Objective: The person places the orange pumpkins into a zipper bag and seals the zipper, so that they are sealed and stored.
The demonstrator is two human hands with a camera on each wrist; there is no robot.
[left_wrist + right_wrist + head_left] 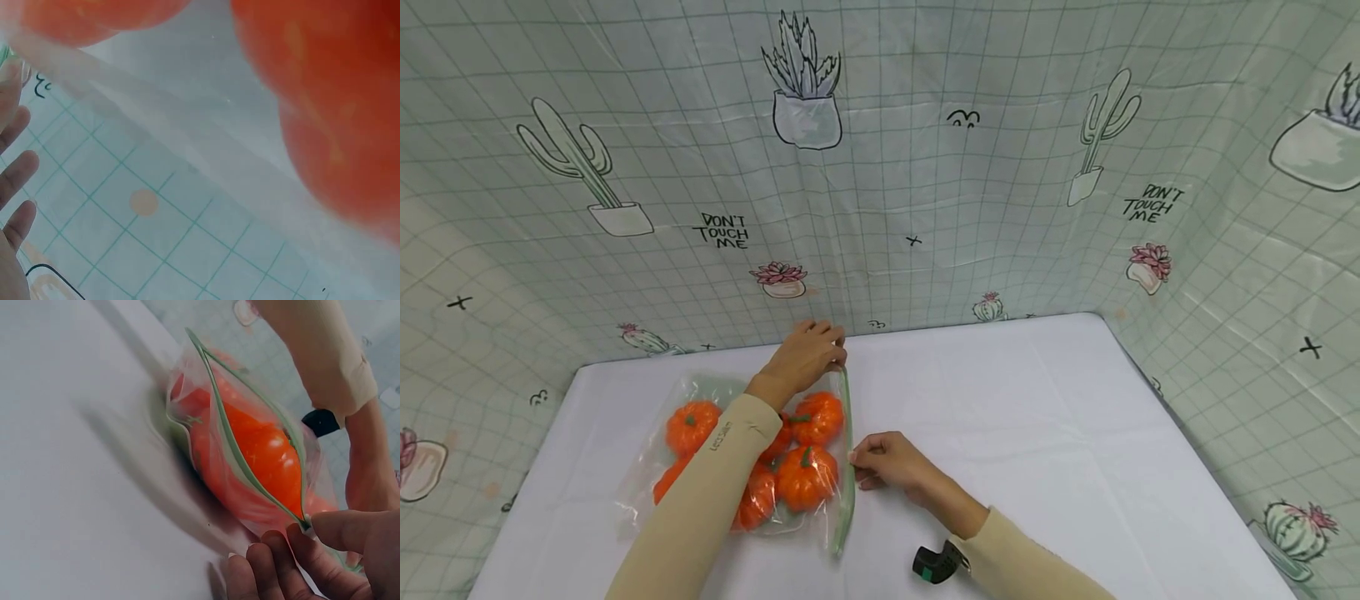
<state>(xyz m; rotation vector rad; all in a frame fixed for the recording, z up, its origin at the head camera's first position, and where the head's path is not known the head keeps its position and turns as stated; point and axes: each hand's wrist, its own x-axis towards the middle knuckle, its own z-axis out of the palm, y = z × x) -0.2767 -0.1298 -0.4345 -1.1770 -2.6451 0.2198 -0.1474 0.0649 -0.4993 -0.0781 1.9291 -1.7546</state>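
Observation:
A clear zip bag lies on its side on the table, with several orange toy pumpkins inside. Green zip strips edge its mouth, which faces right. At the far end of that edge, my left hand grips the bag's corner; only its fingers show at the left of the left wrist view. Lower along the strip, my right hand pinches the zip between thumb and index finger. The right wrist view shows the strips parted above the pinch, with a pumpkin visible between them.
A white cloth covers the table. Behind it and at both sides hang grid-patterned curtains printed with cacti. A black device sits by the right sleeve, and another black device is on the left wrist.

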